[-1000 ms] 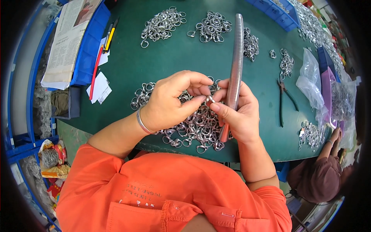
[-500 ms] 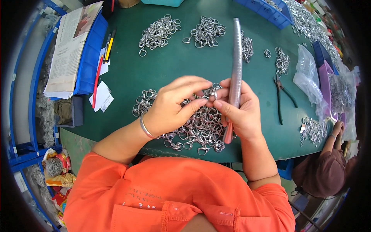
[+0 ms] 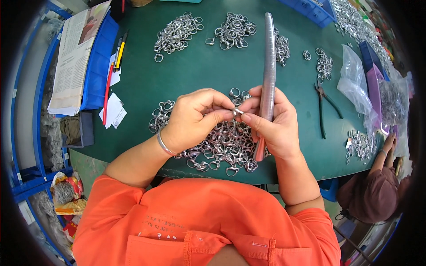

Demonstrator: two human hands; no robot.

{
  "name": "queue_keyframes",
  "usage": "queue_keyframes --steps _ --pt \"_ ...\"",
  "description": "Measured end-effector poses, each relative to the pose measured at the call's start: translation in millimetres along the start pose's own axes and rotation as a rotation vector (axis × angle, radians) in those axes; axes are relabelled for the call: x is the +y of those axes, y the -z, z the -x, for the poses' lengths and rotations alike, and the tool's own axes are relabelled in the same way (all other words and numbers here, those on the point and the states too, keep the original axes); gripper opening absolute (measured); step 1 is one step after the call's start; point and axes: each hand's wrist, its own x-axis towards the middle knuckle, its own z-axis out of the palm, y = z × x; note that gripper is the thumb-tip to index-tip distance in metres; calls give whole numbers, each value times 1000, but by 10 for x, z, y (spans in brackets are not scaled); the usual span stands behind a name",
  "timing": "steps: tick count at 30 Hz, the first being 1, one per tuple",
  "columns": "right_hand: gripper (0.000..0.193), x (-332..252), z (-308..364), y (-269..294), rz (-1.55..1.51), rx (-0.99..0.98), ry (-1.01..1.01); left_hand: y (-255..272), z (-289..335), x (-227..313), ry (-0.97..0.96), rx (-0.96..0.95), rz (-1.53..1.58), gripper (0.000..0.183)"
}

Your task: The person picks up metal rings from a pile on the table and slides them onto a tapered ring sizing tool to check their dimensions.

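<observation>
Above the near pile of silver rings [image 3: 224,148], my left hand [image 3: 188,116] pinches one ring [image 3: 237,111] between thumb and fingertips. The thumb and forefinger of my right hand [image 3: 280,128] touch the same ring from the other side. A long tapered metal ring mandrel [image 3: 268,62] with ring markings and a reddish lower end is also gripped in my right hand. Its thin end points away from me, and part of its shaft is hidden behind the fingers. The exact hold on the ring is partly covered by my fingertips.
Further ring piles lie at the back: one left [image 3: 177,34], one central [image 3: 236,31], one behind the mandrel [image 3: 281,48], another right [image 3: 324,63]. Green-handled pliers [image 3: 322,108] rest at right beside a plastic bag [image 3: 353,84]. Blue bins [image 3: 98,64] and a co-worker [image 3: 370,190] flank the table.
My fingers have drawn together on a single ring, now pinched between both hands. Around half a second ago, several rings showed near the right fingertips. The mandrel has shifted slightly.
</observation>
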Motion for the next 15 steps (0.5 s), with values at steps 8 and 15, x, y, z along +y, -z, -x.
queue_keyframes --steps 8,15 --pt "34 -6 -2 9 -19 -7 0 -37 6 -28 369 12 568 13" --pt "34 9 -8 33 22 -30 -28 -7 11 -19 203 32 259 9"
